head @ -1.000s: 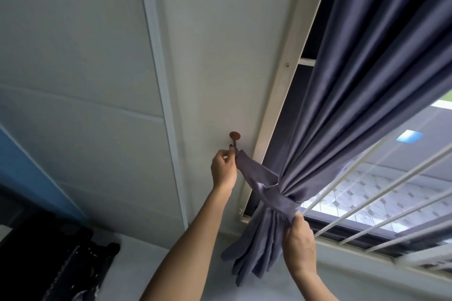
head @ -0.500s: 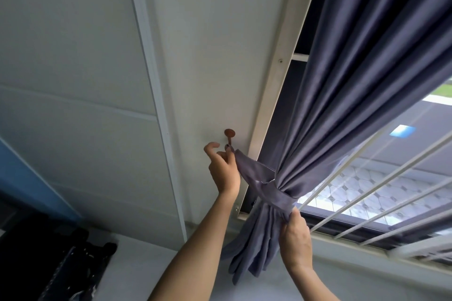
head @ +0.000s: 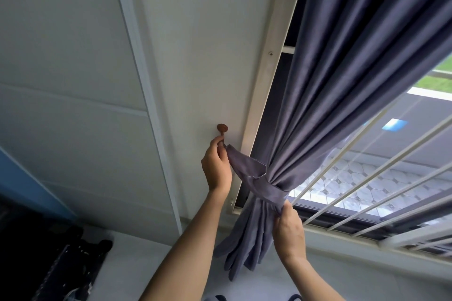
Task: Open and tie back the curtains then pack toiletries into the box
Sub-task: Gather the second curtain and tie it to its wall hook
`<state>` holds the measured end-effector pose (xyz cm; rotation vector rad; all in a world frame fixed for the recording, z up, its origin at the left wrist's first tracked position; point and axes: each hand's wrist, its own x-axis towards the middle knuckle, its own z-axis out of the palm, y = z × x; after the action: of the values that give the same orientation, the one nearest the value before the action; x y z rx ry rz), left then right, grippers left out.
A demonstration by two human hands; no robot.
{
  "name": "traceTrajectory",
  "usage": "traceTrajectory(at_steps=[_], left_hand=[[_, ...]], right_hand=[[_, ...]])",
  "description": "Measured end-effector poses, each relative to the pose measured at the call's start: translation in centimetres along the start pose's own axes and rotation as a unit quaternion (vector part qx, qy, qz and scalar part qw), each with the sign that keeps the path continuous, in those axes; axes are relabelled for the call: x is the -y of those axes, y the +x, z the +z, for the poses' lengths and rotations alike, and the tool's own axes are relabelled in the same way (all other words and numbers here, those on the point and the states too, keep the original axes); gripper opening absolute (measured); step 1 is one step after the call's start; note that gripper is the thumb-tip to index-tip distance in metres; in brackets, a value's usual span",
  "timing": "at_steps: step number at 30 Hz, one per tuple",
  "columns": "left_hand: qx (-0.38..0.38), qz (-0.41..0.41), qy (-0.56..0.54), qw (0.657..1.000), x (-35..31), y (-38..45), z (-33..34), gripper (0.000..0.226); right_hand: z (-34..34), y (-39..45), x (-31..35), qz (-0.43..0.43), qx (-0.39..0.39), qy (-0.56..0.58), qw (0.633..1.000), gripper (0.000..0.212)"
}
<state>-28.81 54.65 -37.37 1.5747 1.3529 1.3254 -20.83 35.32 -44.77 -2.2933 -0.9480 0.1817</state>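
A grey-purple curtain (head: 354, 76) hangs gathered at the left side of the window. A matching fabric tieback (head: 259, 182) wraps around its bunched lower part and runs up-left toward a small brown wall hook (head: 222, 128). My left hand (head: 217, 165) pinches the tieback's end just below the hook, against the white wall. My right hand (head: 288, 230) grips the bundled curtain right under the tieback, by the window sill. No toiletries or box are in view.
White window bars (head: 381, 178) cross the pane to the right of the curtain. The white window frame (head: 266, 85) runs diagonally beside the hook. A black bag-like object (head: 61, 259) lies low at the left, next to a blue panel (head: 22, 178).
My left hand's fingers, spread half a second ago, have closed again on the tieback's end under the hook. My right hand stays under the tieback. The view shifted slightly.
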Motion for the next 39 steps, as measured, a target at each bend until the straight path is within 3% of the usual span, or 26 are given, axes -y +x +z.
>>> traceTrajectory(at_steps=[9, 14, 21, 25, 29, 32, 35, 37, 39], left_hand=[[0.051, -0.014, -0.014, 0.998, 0.8, 0.6, -0.8, 0.018], [0.130, -0.024, 0.037, 0.991, 1.5, 1.2, -1.5, 0.017], [0.155, -0.013, 0.111, 0.982, 1.1, 1.1, -2.1, 0.026], [0.123, 0.039, 0.111, 0.985, 0.8, -2.3, -2.8, 0.050], [0.101, 0.129, 0.033, 0.986, -2.5, -4.8, -4.3, 0.025], [0.099, 0.206, -0.024, 0.973, -5.6, -4.8, -5.4, 0.011], [0.112, 0.306, -0.061, 0.943, -8.4, -4.8, -5.8, 0.014], [0.118, 0.350, -0.056, 0.928, -10.0, -5.3, -5.9, 0.021], [0.130, 0.340, -0.039, 0.931, -10.2, -5.4, -5.4, 0.029]], right_hand=[[-0.3, 0.1, 0.4, -0.006, 0.006, 0.029, 1.000, 0.019], [-0.2, 0.3, 0.3, -0.006, 0.013, 0.031, 0.999, 0.020], [-0.7, 0.0, 0.7, 0.001, 0.023, 0.042, 0.999, 0.022], [-1.1, 0.1, 1.0, 0.024, 0.051, 0.054, 0.997, 0.021], [-1.9, 0.4, 1.2, 0.020, 0.068, 0.050, 0.996, 0.035], [-3.0, 0.0, 2.2, 0.009, 0.027, 0.098, 0.995, 0.046], [-5.5, 0.6, 4.9, -0.023, -0.096, 0.166, 0.981, 0.048], [-8.3, 1.2, 7.5, -0.103, -0.210, 0.210, 0.949, 0.039], [-10.6, 2.0, 10.6, -0.179, -0.273, 0.247, 0.913, 0.028]])
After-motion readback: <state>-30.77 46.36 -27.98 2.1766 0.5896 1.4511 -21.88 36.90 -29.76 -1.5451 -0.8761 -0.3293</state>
